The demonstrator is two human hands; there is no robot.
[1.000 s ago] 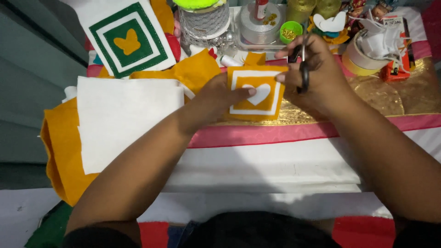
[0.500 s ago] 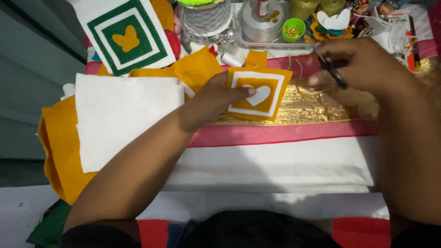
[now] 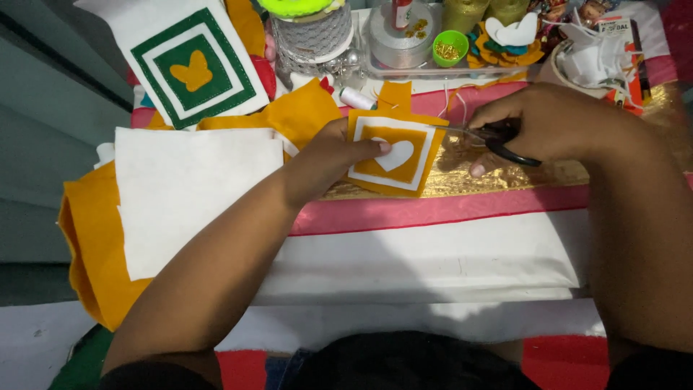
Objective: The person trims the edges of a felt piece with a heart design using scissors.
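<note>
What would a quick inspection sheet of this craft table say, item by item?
Surface: striped cloth of white, pink and gold bands covers the table.
Job's things: yellow felt square with a white heart, pinned flat by the left hand; black-handled scissors in the right hand, blades pointing at the square's right edge.
Clutter: white felt sheet on yellow felt; green-and-white butterfly patch; small green cup; white thread spool; ribbon rolls.
Grippers: none, two bare hands.
Cables: nothing seen.
Surroundings: grey floor on the left.
</note>
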